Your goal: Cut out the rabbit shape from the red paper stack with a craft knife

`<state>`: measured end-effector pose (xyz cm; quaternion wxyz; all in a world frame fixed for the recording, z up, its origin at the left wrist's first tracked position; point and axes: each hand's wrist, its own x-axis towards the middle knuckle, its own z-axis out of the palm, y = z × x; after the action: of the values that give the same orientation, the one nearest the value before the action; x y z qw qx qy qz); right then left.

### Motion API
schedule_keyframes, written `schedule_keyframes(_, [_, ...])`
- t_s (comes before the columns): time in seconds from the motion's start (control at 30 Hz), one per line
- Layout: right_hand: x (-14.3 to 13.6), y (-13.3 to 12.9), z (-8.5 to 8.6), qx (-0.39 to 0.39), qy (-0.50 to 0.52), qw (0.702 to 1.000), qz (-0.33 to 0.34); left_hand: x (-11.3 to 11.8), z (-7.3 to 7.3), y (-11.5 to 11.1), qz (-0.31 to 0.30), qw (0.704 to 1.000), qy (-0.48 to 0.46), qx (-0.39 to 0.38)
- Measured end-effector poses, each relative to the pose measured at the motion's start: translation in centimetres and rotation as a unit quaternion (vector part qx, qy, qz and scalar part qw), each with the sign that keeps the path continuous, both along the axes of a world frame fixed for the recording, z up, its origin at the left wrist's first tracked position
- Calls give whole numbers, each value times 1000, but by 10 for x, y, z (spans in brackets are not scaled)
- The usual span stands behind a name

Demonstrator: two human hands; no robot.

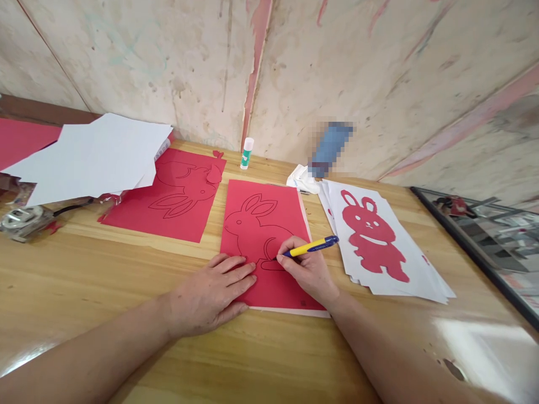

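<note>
A red sheet of paper [273, 289] lies before me on the wooden table, with a rabbit outline in dark lines on it. My left hand [214, 292] rests flat on the sheet's lower left part, fingers spread. Between the fingers of my right hand [309, 269] is a yellow and blue pen [311, 247], its tip at the rabbit's hind leg. That hand covers part of the rabbit's back end. To the left lies a second red sheet [185, 221] with another rabbit outline, turned another way round.
White papers [101, 151] and a tape measure [27, 221] lie at the left. A glue stick [247, 153] stands near the wall beside a crumpled tissue [302, 179] and a blurred blue object [330, 148]. Right of me, a red rabbit cutout [374, 238] lies on white sheets [415, 275].
</note>
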<state>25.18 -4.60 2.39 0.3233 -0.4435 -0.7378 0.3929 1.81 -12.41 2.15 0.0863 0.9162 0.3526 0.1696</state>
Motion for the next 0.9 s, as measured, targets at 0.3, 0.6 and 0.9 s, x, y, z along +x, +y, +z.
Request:
schedule_keyframes(0.3, [1,1,-5,15,-10,1000,11,0,0,0,-1,1000,10,1])
schedule_keyframes(0.6, [-1,0,-3,16,-10,1000,7,0,0,0,1,1000,-3,3])
schedule_keyframes(0.9, [-1,1,-4,17,-15,1000,12,0,-1,0,1,1000,-2,8])
